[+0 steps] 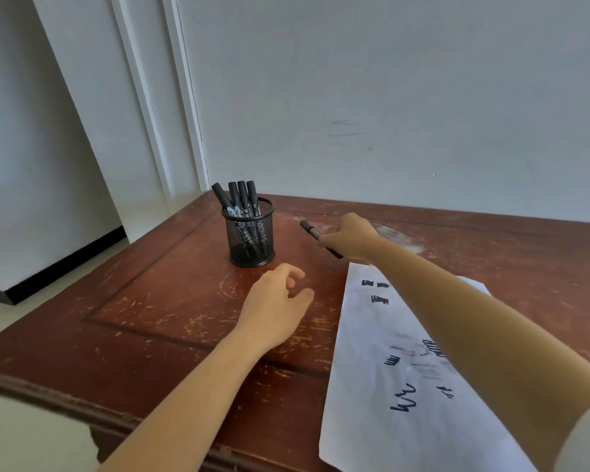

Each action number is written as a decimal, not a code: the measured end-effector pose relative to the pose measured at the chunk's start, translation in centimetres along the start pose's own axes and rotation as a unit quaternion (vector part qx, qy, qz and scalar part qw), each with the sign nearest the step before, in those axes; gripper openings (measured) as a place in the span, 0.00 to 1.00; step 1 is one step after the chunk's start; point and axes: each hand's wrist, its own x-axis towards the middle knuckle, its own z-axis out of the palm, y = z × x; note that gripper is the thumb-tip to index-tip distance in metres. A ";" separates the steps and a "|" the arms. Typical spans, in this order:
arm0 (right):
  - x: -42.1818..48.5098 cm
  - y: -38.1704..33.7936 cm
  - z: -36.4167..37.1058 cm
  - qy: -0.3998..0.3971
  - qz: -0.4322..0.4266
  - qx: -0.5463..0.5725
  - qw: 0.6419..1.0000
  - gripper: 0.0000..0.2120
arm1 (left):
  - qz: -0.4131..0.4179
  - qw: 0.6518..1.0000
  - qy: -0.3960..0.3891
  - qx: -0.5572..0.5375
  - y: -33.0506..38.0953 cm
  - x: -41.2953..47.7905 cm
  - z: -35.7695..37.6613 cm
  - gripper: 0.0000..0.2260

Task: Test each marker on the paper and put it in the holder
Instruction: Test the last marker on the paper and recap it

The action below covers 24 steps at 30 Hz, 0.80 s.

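Reaching over the scuffed red-brown wooden bench [171, 301], the right hand [351, 238] has its grip clamped on a slim black marker [309, 228], cap end tilted toward the round black wire-mesh holder [251, 233]. Four matching markers [242, 199] stand inside. Left hand [275, 310] hovers, fingers loosely apart, beside scribbled white paper [389, 420].
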 end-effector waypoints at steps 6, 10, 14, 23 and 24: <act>-5.2 3.0 -4.7 -0.037 -0.032 0.057 0.997 0.20 | 0.008 0.997 0.002 0.077 1.1 0.4 0.7 0.19; -8.8 5.2 -7.0 -0.077 -0.033 0.101 0.991 0.13 | 0.057 0.995 0.024 0.079 2.5 0.6 1.9 0.26; -11.6 7.5 -8.9 -0.051 -0.041 0.071 0.995 0.12 | 0.157 0.984 0.047 0.062 4.2 0.2 3.2 0.27; -15.3 9.7 -10.4 -0.043 -0.018 0.176 0.983 0.12 | 0.262 0.954 -0.046 0.135 7.2 -0.1 5.9 0.13; -15.4 9.7 -10.3 -0.037 -0.011 0.208 0.977 0.13 | 0.270 0.954 -0.052 0.118 7.3 -0.2 6.1 0.11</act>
